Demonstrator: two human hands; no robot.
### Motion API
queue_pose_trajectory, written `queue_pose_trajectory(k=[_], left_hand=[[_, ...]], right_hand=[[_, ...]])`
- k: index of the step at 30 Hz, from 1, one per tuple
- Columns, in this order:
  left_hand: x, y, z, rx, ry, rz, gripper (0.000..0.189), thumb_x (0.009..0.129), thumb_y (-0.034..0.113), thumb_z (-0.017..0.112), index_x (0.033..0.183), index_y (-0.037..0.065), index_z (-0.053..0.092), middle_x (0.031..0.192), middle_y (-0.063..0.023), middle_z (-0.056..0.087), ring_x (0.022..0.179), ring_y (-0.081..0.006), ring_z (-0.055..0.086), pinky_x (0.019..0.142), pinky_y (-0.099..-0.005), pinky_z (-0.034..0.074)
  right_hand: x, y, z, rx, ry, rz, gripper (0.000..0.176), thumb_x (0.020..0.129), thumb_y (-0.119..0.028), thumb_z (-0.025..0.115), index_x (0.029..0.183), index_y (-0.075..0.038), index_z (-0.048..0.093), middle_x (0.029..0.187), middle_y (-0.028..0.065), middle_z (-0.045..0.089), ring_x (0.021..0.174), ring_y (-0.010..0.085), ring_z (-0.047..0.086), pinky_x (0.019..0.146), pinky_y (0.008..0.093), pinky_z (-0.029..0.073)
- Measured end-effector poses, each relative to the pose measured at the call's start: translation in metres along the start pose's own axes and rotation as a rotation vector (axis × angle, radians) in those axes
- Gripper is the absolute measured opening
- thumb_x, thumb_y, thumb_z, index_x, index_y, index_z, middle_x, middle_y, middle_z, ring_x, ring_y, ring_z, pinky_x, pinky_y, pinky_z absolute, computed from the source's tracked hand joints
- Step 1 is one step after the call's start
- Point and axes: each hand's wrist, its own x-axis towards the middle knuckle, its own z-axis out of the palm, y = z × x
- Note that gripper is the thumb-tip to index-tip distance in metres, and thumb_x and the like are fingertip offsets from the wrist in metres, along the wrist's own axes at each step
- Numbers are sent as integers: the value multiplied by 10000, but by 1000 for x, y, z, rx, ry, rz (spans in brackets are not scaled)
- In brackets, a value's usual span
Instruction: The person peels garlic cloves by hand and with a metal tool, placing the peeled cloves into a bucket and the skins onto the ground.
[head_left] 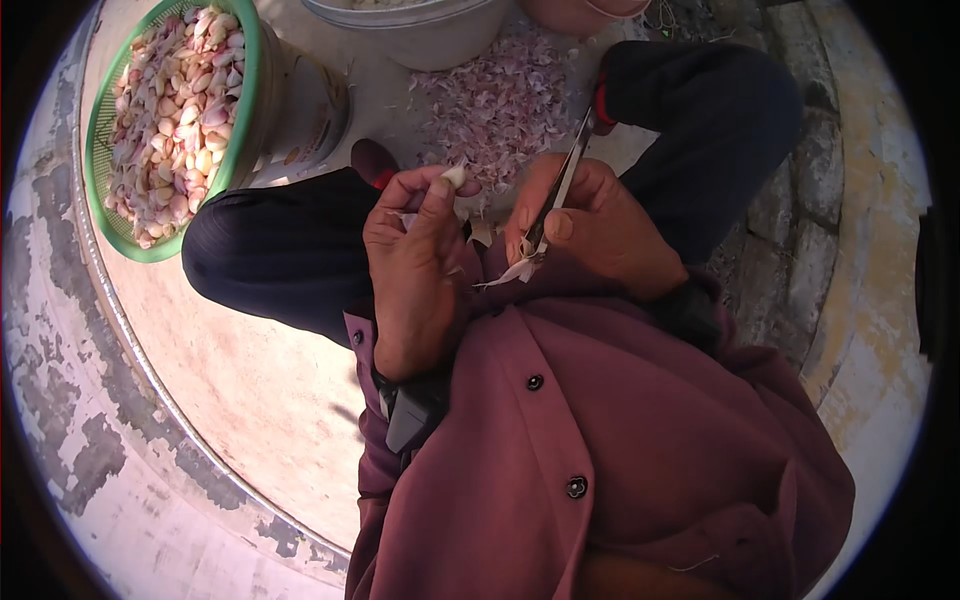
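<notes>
Between the thumb and fingers of my left hand [415,240] is a pale, peeled garlic clove [455,177]. My right hand [605,225] is closed around a long, slim metal tool [568,175]; its narrow far end points up and away. I cannot make out exactly what kind of tool it is. At its near end, just below my right fingertips, hangs a papery piece of garlic skin [518,271]. Both hands are above my lap, close together but apart.
A green basket [92,170] full of unpeeled garlic cloves stands at upper left, on a bucket [315,110]. Loose garlic skins [500,100] cover the ground between my feet. A pale tub [430,35] and a reddish basin [570,15] sit at the top.
</notes>
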Motion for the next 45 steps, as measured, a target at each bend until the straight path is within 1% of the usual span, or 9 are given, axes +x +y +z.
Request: queue_pose_trajectory(k=[3, 7, 12, 28, 34, 36, 39, 43, 45], left_hand=[[0, 3, -7, -60, -81, -57, 103, 947, 79, 595, 1014, 2, 602, 885, -48, 651, 512, -2, 389, 432, -167, 296], [2, -4, -3, -4, -50, -87, 102, 946, 85, 596, 1015, 10, 603, 847, -34, 638, 469, 9, 320, 401, -166, 249], [-4, -1, 10, 42, -70, -111, 96, 946, 102, 603, 994, 20, 611, 722, 19, 578, 475, 13, 334, 412, -167, 242], [-4, -3, 8, -3, -112, -119, 103, 953, 102, 595, 985, 5, 597, 719, 20, 571, 489, 18, 342, 426, -167, 241], [-3, -5, 11, 9, -48, -136, 100, 956, 102, 589, 975, 4, 594, 693, 23, 554, 489, 14, 345, 424, -171, 239], [-1, -11, 6, -104, -92, -141, 102, 960, 107, 584, 973, 6, 592, 683, 24, 548, 491, 12, 350, 429, -172, 251], [0, -17, 9, -114, 7, -104, 116, 958, 123, 590, 970, 8, 592, 672, 33, 535, 489, 5, 342, 433, -182, 257], [3, -11, 15, -71, 122, -196, 131, 956, 146, 600, 968, 15, 597, 647, 50, 501, 488, -2, 323, 437, -196, 248], [8, -15, 4, -99, 19, -110, 143, 950, 171, 614, 967, 30, 602, 643, 54, 491, 483, -13, 308, 435, -197, 240]], right_hand=[[6, 6, -28, -296, 300, -76, 214, 897, -194, 688, 991, -12, 629, 915, 66, 680, 874, 129, 635, 802, 278, 506], [7, 8, -33, -381, 505, -194, 182, 894, -124, 684, 1027, -8, 641, 953, 62, 682, 902, 122, 628, 831, 276, 501], [13, 6, -21, -562, 299, -356, 188, 866, -88, 708, 1017, 6, 647, 982, 77, 671, 919, 133, 624, 837, 271, 499], [11, 8, -21, -545, 267, -350, 206, 856, -78, 712, 1031, 7, 640, 996, 93, 655, 927, 160, 632, 841, 291, 503], [13, 6, -20, -763, 245, -452, 176, 828, -67, 732, 968, 6, 655, 948, 116, 674, 862, 182, 639, 753, 292, 505], [16, 8, -17, -924, 299, -635, 155, 806, -127, 755, 911, -28, 697, 863, 56, 683, 776, 164, 637, 661, 289, 494], [14, 10, -11, -1049, 297, -649, 168, 785, -130, 766, 906, -37, 697, 865, 59, 686, 766, 194, 644, 658, 297, 497], [11, 9, -9, -1000, 143, -543, 167, 792, -140, 765, 904, -38, 695, 870, 58, 691, 784, 174, 649, 676, 292, 504], [7, 1, -8, -679, 42, -253, 167, 804, -81, 750, 921, -2, 662, 905, 81, 687, 831, 149, 639, 733, 278, 498]])
